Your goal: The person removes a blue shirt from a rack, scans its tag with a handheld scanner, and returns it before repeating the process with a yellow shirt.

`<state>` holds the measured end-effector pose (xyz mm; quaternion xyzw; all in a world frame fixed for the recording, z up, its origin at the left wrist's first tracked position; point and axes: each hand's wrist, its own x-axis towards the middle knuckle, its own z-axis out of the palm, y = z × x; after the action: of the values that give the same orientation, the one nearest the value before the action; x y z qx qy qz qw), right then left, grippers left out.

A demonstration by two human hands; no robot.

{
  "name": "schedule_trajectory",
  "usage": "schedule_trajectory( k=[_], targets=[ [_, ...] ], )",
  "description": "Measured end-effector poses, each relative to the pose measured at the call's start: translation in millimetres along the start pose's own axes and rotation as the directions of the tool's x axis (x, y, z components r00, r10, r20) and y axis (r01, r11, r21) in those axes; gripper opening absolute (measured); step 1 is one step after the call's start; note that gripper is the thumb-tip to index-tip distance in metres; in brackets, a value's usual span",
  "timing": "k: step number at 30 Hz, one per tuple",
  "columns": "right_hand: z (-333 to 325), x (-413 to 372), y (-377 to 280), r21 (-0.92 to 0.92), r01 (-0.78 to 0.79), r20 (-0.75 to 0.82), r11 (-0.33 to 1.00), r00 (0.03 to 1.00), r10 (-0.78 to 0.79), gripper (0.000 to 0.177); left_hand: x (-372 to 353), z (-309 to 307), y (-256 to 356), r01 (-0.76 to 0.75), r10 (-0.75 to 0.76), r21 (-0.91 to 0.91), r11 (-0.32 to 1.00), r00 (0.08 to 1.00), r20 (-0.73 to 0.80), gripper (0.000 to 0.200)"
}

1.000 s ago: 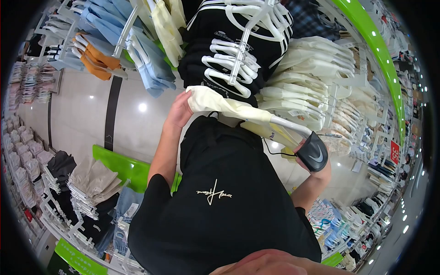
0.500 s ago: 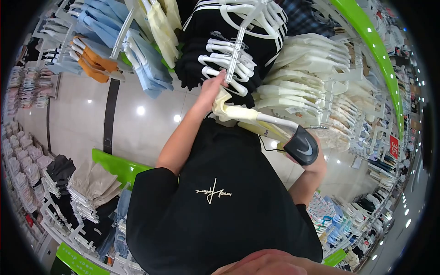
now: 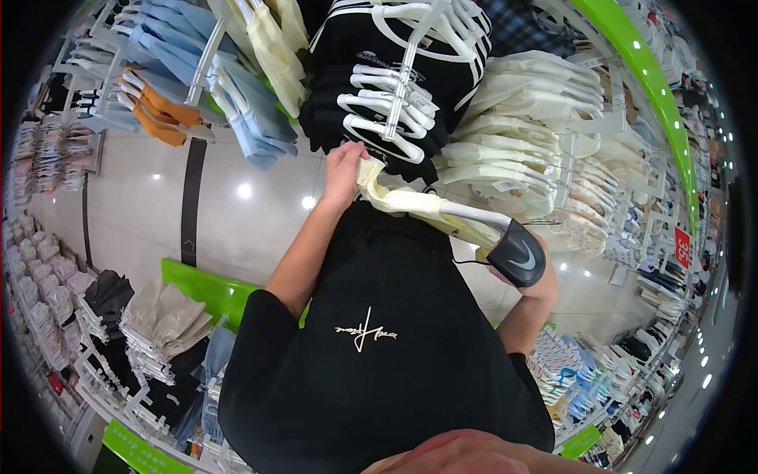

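Observation:
My left hand [image 3: 343, 172] is closed, its fingers at the far end of a pale yellow garment [image 3: 395, 197], just below the front of a rack of black clothes. The garment hangs over a white hanger [image 3: 474, 212] that slants down to the right. At the hanger's other end is a dark grey barcode scanner [image 3: 518, 253], its head facing me. My right hand [image 3: 543, 272] is wrapped round behind the scanner, which hides most of the fingers. A hanger hook sticks out beside it; whether this hand also grips the hanger is hidden.
Ahead, black garments [image 3: 339, 110] on white hangers fill a rail [image 3: 403, 75]. Cream garments [image 3: 513, 150] hang to the right, light blue ones [image 3: 253, 118] to the left. A green panel [image 3: 213, 288] and beige clothes [image 3: 166, 316] stand at my left. Tiled floor [image 3: 253, 213] lies between.
My left hand has drawn back from the rail's front end, slightly left and towards me, with the yellow garment's end. The scanner and right hand have hardly moved.

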<state>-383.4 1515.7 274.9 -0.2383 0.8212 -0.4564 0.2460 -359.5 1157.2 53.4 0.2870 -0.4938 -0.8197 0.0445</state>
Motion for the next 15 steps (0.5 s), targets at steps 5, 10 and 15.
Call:
schedule_trajectory(
  k=[5,10,15],
  targets=[
    [1,1,-3,-0.009,-0.026,0.006,1.000,1.000,0.026,0.047,-5,-31,-17,0.098,-0.109,-0.093,0.991,0.987,-0.117,0.024],
    [1,-1,8,0.043,-0.018,0.012,0.999,1.000,0.017,0.052,-10,-60,-36,0.236,-0.279,-0.258,0.937,0.950,-0.142,0.022],
    [1,0,9,0.028,-0.038,0.028,0.999,0.999,0.037,0.053,-5,-86,-70,0.314,-0.397,-0.397,0.862,0.906,-0.146,0.023]
  ],
)
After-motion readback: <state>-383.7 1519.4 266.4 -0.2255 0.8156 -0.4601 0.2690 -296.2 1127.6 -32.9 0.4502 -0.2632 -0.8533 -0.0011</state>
